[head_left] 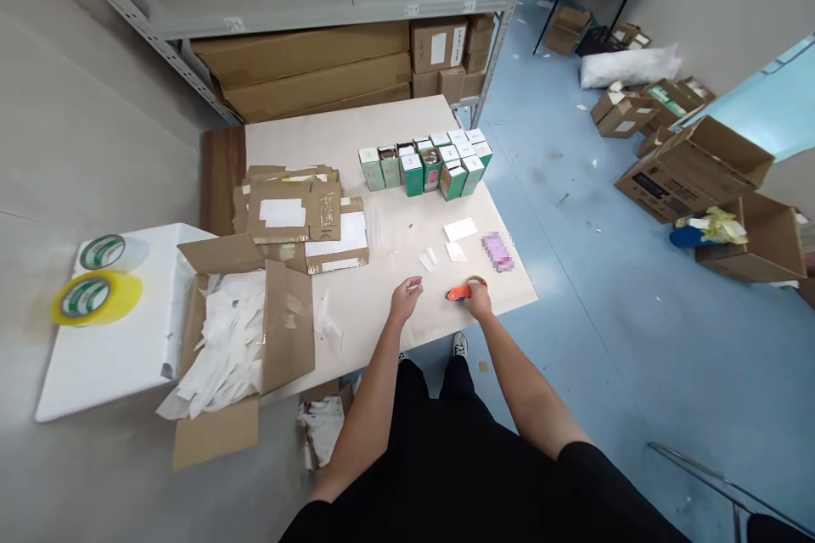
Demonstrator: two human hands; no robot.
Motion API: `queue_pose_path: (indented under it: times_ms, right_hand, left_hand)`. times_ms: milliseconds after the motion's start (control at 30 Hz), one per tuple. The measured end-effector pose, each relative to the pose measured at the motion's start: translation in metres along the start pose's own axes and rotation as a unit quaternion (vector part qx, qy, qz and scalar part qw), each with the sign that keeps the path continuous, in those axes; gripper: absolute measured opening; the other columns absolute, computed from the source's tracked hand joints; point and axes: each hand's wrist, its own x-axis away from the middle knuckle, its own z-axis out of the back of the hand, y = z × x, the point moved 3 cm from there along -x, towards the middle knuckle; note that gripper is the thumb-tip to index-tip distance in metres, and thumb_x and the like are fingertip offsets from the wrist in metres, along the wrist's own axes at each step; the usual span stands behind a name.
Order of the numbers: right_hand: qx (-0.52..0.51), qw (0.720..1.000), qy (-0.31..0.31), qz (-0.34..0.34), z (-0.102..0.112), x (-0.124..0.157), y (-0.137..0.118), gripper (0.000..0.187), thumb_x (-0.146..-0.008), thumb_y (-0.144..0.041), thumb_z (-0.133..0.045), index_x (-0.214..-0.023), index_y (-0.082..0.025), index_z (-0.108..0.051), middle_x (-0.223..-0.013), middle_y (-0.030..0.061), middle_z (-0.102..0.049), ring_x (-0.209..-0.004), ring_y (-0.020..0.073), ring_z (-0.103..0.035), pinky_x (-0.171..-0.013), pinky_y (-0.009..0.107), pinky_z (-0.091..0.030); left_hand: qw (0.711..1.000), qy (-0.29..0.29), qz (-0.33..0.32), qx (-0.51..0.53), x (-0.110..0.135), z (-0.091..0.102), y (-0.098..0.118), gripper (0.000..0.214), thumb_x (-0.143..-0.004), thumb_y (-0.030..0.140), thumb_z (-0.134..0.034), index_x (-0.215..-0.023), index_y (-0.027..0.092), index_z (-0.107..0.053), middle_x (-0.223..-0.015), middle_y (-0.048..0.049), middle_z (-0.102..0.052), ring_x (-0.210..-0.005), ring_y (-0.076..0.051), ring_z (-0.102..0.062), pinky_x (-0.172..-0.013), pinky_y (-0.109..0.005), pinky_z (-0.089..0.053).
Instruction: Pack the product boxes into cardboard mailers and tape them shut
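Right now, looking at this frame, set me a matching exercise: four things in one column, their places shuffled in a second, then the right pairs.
Things:
1. orange tape dispenser
2. yellow tape roll
3. small green boxes
4. white packets

Places:
A. inside the open carton
B. under the right hand
C. in rows at the far side of the table
D. on the white board at the left

Pairs: 1-B, 2-D, 3-C, 4-A

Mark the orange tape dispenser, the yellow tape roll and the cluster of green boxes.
orange tape dispenser (457,293): head view, its orange handle.
yellow tape roll (86,298): head view, its labelled face.
green boxes (413,176): head view, a middle box's green front.
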Motion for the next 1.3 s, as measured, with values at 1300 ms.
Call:
queue_pose_path:
  times_ms: [1300]
  right_hand:
    - [-0.392, 0.864, -0.137, 0.286, 0.153, 0.027, -0.166, 0.041, -0.081, -0.058, -0.067, -0.093, -0.018, -0.068, -0.082, 0.0036, -0.069, -0.078, 0.0220, -0.060, -0.073, 0.033, -0.049]
  left_hand:
    - [0.886, 0.176, -0.364, -0.227, 0.124, 0.067, 0.266, 0.023, -0.096, 0.037, -0.062, -0.103, 0.025, -0.081, -0.109, -0.0069, -0.077, -0.106, -0.026, -0.069, -0.102, -0.040, -0.051]
